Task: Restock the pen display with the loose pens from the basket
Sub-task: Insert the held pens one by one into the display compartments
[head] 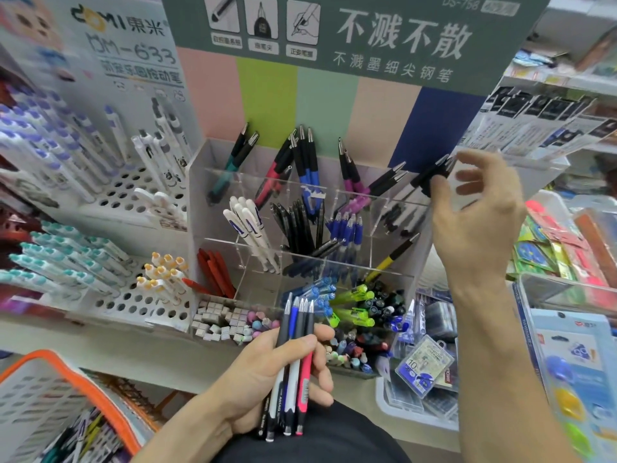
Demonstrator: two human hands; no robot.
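A clear acrylic pen display [200, 202] stands on the shelf, its compartments holding black, blue, red, purple, white and yellow pens. My left hand [267, 372] grips a bundle of several pens [293, 362] upright below the display. My right hand [477, 215] is raised at the display's top right compartment. Its thumb rests against a black pen [424, 177] leaning there, and its fingers are spread and loosely bent above it. The white basket with an orange rim [76, 379] sits at the bottom left with loose pens [83, 436] inside.
White perforated racks [133, 192] of capped pens stand left of the display. Small trays of erasers [220, 322] and refills [424, 365] lie in front of it. Packaged goods [567, 362] hang on the right. A green sign [367, 38] rises behind.
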